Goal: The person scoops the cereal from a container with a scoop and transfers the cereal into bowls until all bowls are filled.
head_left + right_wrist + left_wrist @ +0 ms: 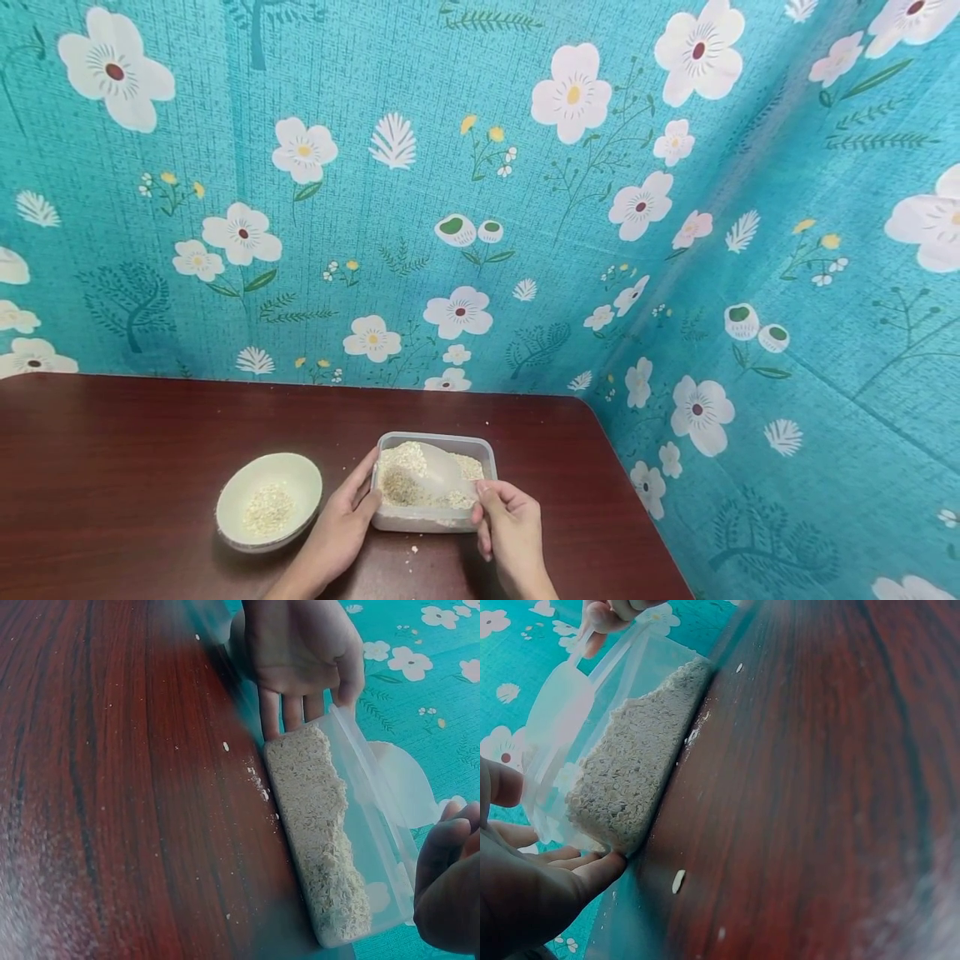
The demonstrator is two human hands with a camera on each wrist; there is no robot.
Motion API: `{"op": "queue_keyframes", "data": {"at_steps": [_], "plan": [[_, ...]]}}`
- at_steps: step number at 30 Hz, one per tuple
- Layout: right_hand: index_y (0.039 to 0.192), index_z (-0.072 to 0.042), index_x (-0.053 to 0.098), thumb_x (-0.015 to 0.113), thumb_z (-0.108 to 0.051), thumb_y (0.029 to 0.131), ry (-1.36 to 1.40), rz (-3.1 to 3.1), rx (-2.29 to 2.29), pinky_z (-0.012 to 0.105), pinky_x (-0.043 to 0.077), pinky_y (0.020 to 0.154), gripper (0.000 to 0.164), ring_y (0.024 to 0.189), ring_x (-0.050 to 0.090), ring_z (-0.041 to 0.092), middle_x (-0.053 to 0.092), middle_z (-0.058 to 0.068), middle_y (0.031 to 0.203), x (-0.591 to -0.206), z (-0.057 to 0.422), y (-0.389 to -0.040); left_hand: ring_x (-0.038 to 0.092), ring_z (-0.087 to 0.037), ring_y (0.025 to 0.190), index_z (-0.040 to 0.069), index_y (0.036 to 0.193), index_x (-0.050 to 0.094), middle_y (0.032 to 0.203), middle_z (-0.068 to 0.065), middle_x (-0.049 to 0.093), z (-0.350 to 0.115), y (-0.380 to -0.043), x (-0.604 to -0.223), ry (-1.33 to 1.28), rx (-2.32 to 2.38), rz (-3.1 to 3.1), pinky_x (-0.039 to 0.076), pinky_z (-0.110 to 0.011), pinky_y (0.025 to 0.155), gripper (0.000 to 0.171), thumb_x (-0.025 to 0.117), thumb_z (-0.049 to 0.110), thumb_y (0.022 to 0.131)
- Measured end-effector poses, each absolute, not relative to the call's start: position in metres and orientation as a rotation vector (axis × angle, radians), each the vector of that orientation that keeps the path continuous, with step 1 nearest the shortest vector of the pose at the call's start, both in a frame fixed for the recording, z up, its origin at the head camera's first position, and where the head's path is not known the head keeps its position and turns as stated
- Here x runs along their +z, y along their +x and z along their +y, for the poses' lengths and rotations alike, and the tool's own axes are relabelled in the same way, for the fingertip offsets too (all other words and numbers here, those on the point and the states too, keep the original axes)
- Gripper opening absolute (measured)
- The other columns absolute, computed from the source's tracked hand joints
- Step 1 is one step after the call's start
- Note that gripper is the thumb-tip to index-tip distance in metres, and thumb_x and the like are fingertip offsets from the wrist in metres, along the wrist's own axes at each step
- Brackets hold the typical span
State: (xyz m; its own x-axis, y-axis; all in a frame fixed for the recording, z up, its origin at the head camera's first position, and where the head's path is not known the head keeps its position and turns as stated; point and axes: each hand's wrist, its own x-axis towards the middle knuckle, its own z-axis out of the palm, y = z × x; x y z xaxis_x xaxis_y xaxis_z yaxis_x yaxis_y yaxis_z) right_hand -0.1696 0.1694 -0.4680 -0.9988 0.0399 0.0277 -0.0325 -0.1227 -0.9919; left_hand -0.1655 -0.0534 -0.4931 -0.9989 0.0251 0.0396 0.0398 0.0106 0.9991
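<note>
Lower left, the left hand (pixel 536 881) touches a clear tub (pixel 649 664) of flakes (pixel 637 754) — at top left, the right hand (pixel 613 616) grips a whitish scoop (pixel 559 705).

The dark red wood-grained table (pixel 585 500) carries a pale bowl (pixel 231 498) just left of the left hand (pixel 341 521), a translucent tub (pixel 427 523) between that hand and the right hand (pixel 512 518), and loose flakes (pixel 415 549) scattered between the hands on the tub's near side.
</note>
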Motion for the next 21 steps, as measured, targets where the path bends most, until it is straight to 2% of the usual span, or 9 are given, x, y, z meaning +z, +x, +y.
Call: {"op": "queue_keyframes", "data": {"at_steps": [10,21], "plan": [[0.099,0.020,0.058,0.063,-0.012,0.099,0.051,-1.994,2.324,0.015,0.030,0.031,0.032,0.035,0.039,0.002,0.057,0.000,0.058,-0.463,0.172,-0.171,0.030,-0.028,0.145,0.007,0.158,0.029,0.163,-0.011,0.026,-0.054,-0.163,-0.493,-0.081,-2.215,-2.217,0.027,-0.039,0.115,0.056,0.043,0.000,0.104],[0.102,0.018,0.060,0.061,-0.011,0.100,0.029,-1.955,2.325,0.015,0.029,0.030,0.030,0.035,0.038,0.002,0.056,0.000,0.058,-0.456,0.179,-0.177,0.030,-0.028,0.145,0.009,0.159,0.030,0.163,-0.011,0.026,-0.054,-0.161,-0.491,-0.072,-2.200,-2.251,0.027,-0.040,0.115,0.056,0.044,0.003,0.105]]}}
